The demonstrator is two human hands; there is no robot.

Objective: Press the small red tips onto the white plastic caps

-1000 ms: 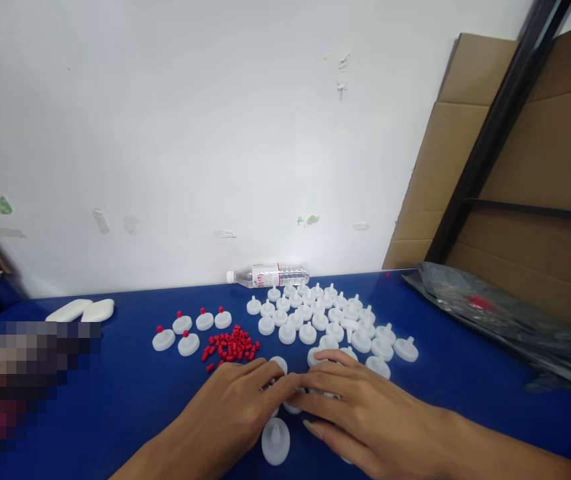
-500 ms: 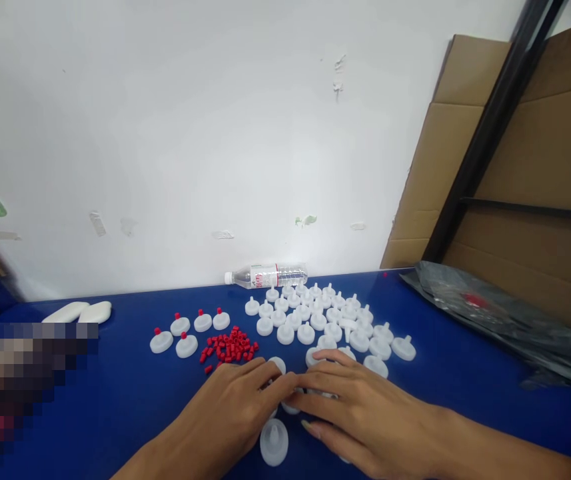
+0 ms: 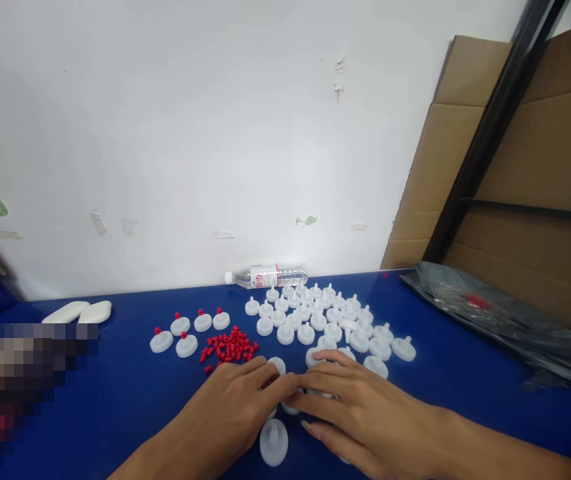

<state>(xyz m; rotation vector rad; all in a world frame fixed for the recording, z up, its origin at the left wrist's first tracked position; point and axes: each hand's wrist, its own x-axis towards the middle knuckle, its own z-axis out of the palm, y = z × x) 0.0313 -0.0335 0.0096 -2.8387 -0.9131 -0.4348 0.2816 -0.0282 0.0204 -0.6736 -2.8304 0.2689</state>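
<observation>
My left hand (image 3: 242,403) lies low over the blue table, its fingers stretched out with a gap between them and the thumb hidden. Opposite it, my right hand (image 3: 358,403) has its fingers spread and its thumb apart. The fingertips of both meet above a few white nozzle caps (image 3: 292,407), which they partly cover. Just below the hands, a single white cap (image 3: 274,441) stands with its spout up. Beyond them is a cluster of similar white caps (image 3: 306,333). A pile of small red tips (image 3: 232,345) sits past my left hand.
Several white caps with red tips (image 3: 186,345) stand at left on the blue table (image 3: 115,393). A plastic bottle (image 3: 268,275) lies along the wall. White oval pieces (image 3: 95,312) are at far left, dark plastic bags (image 3: 495,320) at right, and cardboard (image 3: 440,160) leans behind.
</observation>
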